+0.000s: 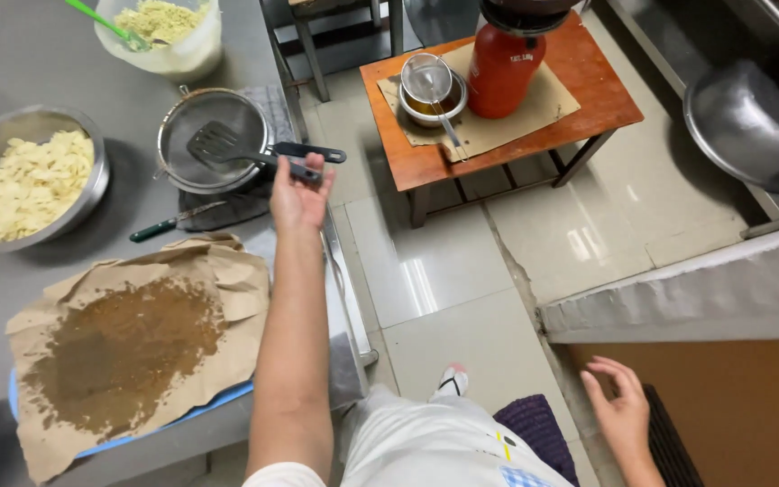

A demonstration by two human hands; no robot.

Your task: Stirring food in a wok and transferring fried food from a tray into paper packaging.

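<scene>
1. Spatula [227, 144] first: I see a dark slotted one in my left hand [299, 194], its head resting over the round mesh strainer [214, 135] on the grey counter [38, 63].
2. My left fingers are curled around the end of the spatula's handle, thumb on top, the arm stretched out along the counter's edge.
3. My right hand [619, 410] hangs low at the lower right, over the floor; its fingers are spread and loose, and it holds nothing.
4. The strainer sits on a dark cloth [263, 194], and its own black handle [313, 151] sticks out to the right, just above my fingers.
5. A green-handled knife [173, 221] lies on the counter just below the strainer, near the cloth's edge.
6. Nearer to me, crumpled brown paper [227, 271] lies over a blue tray [218, 401], with a spread of brown crumbs [123, 352] in its middle.
7. At the left I see a metal bowl [92, 185] of pale flat pieces, and at the top a clear tub [187, 54] of yellowish crumbly stuff with a green utensil [101, 22] in it.
8. Across the tiled floor [462, 271] stands a low wooden table [588, 90] bearing a red gas cylinder [507, 72] and a small bowl [412, 108] with a little sieve [427, 79] laid over it.
9. A large metal basin [750, 126] is at the far right.
</scene>
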